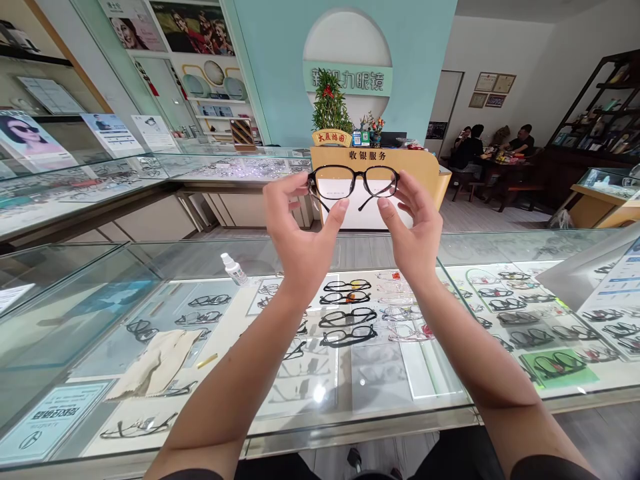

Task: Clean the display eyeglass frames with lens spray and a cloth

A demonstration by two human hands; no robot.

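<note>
Below the fingers and nearer the person, a glass display case (360, 424) holds a short column of black eyeglasses (348, 317), with clear-framed eyeglasses (397, 313) just to their right and, farther right, a dark pair on a green mat (525, 363). Left fingers (289, 185) and right fingers (413, 189) pinch the black-rimmed spectacles (359, 175) at opposite outer corners, raised above the case, temple arms angled inward. Past the fingers stand, to their left, a low showcase (247, 205) with small items under glass and, straight behind, a wooden cashier counter (425, 167) carrying a leafy plant (330, 107).
</note>
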